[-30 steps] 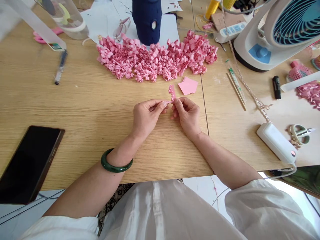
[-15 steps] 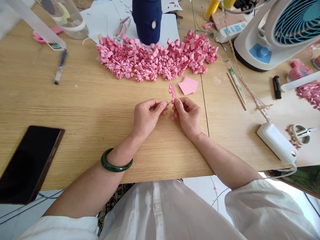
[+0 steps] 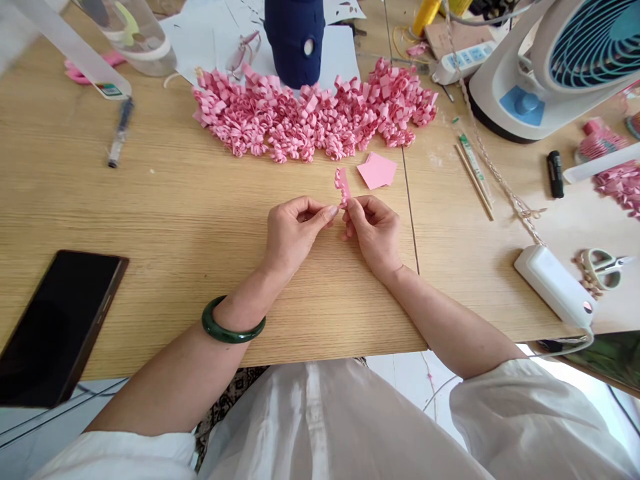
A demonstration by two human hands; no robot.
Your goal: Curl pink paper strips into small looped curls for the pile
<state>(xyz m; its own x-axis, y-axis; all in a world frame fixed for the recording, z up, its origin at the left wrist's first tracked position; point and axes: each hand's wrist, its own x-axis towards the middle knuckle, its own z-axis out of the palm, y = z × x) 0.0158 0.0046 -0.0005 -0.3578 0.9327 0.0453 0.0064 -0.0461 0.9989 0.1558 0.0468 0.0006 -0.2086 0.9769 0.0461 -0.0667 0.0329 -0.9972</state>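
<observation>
A small pink paper strip (image 3: 343,185) with curled loops along its left edge stands up between my hands. My right hand (image 3: 374,230) pinches its lower end between thumb and fingers. My left hand (image 3: 296,233) is closed in a pinch at the strip's lower left edge, its fingertips nearly meeting those of my right hand. Just behind my right hand lie flat pink paper pieces (image 3: 377,171). Farther back, a long heap of curled pink paper pieces (image 3: 305,120) stretches across the table.
Behind the heap stands a dark blue cup (image 3: 294,43). A phone (image 3: 63,320) lies at the left and a pen (image 3: 120,132) behind it. At the right are a fan (image 3: 525,87), a white device (image 3: 555,285), a black marker (image 3: 555,175) and scissors (image 3: 604,267).
The upper end of the pink strip has shifted slightly left. Both hands keep nearly the same place and hold, with my left fingertips a little farther right.
</observation>
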